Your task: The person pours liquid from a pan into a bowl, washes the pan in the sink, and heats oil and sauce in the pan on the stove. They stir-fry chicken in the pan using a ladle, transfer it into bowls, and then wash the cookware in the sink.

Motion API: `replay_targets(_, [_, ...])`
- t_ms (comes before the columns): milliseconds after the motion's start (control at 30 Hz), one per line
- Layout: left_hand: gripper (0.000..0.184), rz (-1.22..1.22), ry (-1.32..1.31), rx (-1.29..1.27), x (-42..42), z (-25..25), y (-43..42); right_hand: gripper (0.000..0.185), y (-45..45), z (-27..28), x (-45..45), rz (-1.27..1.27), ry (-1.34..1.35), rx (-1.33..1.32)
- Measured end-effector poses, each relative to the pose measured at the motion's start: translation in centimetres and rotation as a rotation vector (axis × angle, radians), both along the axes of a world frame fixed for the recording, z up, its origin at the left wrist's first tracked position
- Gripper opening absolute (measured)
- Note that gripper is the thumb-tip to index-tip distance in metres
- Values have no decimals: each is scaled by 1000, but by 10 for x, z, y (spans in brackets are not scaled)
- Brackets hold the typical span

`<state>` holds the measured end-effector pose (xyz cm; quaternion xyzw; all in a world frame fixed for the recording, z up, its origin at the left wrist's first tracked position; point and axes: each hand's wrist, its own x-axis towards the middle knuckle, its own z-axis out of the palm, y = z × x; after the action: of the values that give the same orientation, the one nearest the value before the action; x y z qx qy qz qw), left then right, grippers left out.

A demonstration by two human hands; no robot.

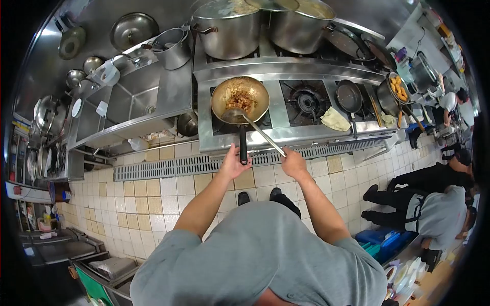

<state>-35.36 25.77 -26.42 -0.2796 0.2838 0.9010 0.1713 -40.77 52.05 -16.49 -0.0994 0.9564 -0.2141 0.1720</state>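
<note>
A frying pan with a black handle sits on the left burner of the stove, browned chopped food inside it. My right hand is closed round the end of a long metal ladle. The ladle's bowl rests in the near side of the pan, among the food. Beside the end of the pan's handle is my left hand, palm turned up and fingers apart, not wrapped round the handle. Whether it touches the handle I cannot tell.
Two large stockpots stand behind the burners. Right of the pan are a bare burner, a cloth, a small dark pan and a pot of fried food. A sink lies left. Co-workers stand at right.
</note>
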Motion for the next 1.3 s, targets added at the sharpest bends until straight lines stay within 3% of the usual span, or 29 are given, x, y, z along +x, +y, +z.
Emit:
replay_targets(33, [69,15,-10,-50,13,1,-3,34,3,-3,2,8,-5,3])
replay_targets(67, [76,-32,-18,-116,28,-40,-16,31,8,-7,3,-57,19,-70])
replay_targets(133, [71,-164,-189,-587,66,-63,-26,24,9,7,10,-166,-12,-221])
replay_targets(200, [63,-563,26,-1236,129,-156,-70,24,15,-1,7,-164,14,-286])
replay_targets(233, [62,-774,96,-1567,165,-148,-82,23,16,-6,6,-171,47,-356])
replay_targets(267, [66,-929,189,-1649,210,-211,-111,22,12,-10,3,-169,117,-393])
replay_targets(300, [67,-1117,-12,-1634,242,-203,-120,22,7,-13,-3,-157,108,-387])
replay_targets(367, [64,-1198,-440,-1281,278,-170,-129,22,-10,-15,-17,-87,152,-368])
replay_targets(400, [64,-1193,-445,-1271,293,-164,-132,21,-22,-12,-20,-122,107,-373])
replay_targets(467, [61,-889,-697,-1029,312,-153,-136,20,-33,0,-13,-80,74,-343])
replay_targets(567, [56,-665,-652,-947,299,-129,-125,25,-27,2,5,-27,54,-325])
replay_targets(633, [53,-369,-616,-691,270,-153,-113,34,-22,14,25,-106,178,-309])
replay_targets(667, [54,-253,-491,-603,237,-123,-94,41,-22,15,29,-96,235,-211])
replay_targets(733, [65,-115,-179,-270,160,-116,-66,38,-21,-1,27,-115,213,-239])
replay_targets(767, [74,-154,-23,-48,112,-77,-51,36,-20,-5,24,-132,196,-272])
replay_targets(833, [57,-10,24,105,34,30,-12,31,-19,2,19,-90,156,-263])
replay_targets(900, [40,-52,-1,7,-25,37,-2,27,-11,15,7,-55,123,-253])
replay_targets(1000, [33,-50,-109,-94,-39,49,19,24,26,58,-12,155,16,-181])
replay_targets(1033, [29,-49,-131,32,-27,64,19,23,33,90,-15,209,-11,-125])
replay_targets(1133, [25,-46,-131,-33,20,130,21,24,53,161,-10,284,-124,-10])
replay_targets(1233, [21,-102,-127,-104,28,144,21,26,54,162,-15,334,-81,131])
replay_targets(1300, [20,-102,-99,-115,5,131,17,24,45,117,-29,275,-7,165])
